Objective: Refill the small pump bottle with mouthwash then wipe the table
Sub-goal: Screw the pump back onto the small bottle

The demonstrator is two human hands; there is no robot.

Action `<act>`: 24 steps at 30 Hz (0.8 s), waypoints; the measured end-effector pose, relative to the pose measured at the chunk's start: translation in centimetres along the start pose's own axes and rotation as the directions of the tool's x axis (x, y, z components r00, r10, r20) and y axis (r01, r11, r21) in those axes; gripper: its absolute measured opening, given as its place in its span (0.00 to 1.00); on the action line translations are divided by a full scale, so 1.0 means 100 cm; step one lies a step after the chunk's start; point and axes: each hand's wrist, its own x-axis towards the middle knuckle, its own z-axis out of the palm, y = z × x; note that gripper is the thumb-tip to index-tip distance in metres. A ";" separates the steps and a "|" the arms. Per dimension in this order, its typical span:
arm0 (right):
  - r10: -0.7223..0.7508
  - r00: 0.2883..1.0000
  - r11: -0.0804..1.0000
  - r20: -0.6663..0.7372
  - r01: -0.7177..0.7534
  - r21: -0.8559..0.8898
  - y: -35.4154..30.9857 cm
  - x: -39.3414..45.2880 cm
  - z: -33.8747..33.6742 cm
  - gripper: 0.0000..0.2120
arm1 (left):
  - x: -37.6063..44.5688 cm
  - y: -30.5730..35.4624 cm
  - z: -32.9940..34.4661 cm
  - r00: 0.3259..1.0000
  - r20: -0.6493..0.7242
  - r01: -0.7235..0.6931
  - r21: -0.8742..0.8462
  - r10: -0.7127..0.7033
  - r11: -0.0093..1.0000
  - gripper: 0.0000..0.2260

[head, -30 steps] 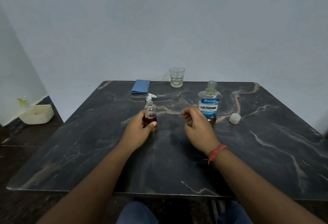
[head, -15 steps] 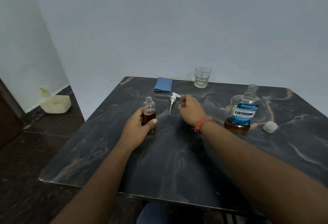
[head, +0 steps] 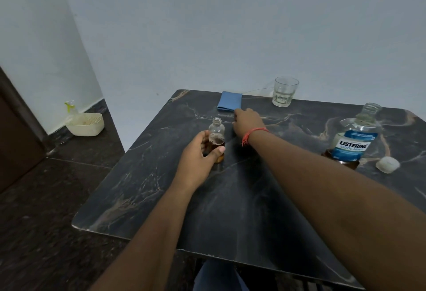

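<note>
1 head-worn view looks forward and down from the near edge of the dark marble bench [head: 230, 198], turned slightly left so floor shows at 9 o'clock. Both forearms enter from 6 o'clock, close to the lens. The wall fills the upper half at 12 o'clock; the bench's far edge sits mid-frame.

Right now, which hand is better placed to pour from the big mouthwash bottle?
Right. The left hand grips the small bottle, steadying it; the mouthwash bottle stands uncapped on the right hand's side.
</note>
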 end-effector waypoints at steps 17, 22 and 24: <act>0.303 0.923 0.379 -0.236 0.111 0.919 0.015 -0.072 -0.091 0.10 | -0.002 0.006 0.004 1.000 0.002 -0.003 0.144 0.003 0.990 0.21; 0.363 0.895 0.009 -0.257 0.273 0.962 0.022 -0.105 -0.118 0.08 | -0.007 0.013 0.019 1.000 -0.013 -0.012 0.152 0.014 0.988 0.19; 0.363 0.890 -0.014 -0.275 0.300 0.954 0.022 -0.113 -0.124 0.09 | -0.009 0.017 0.032 1.000 0.000 -0.020 0.148 0.020 0.989 0.17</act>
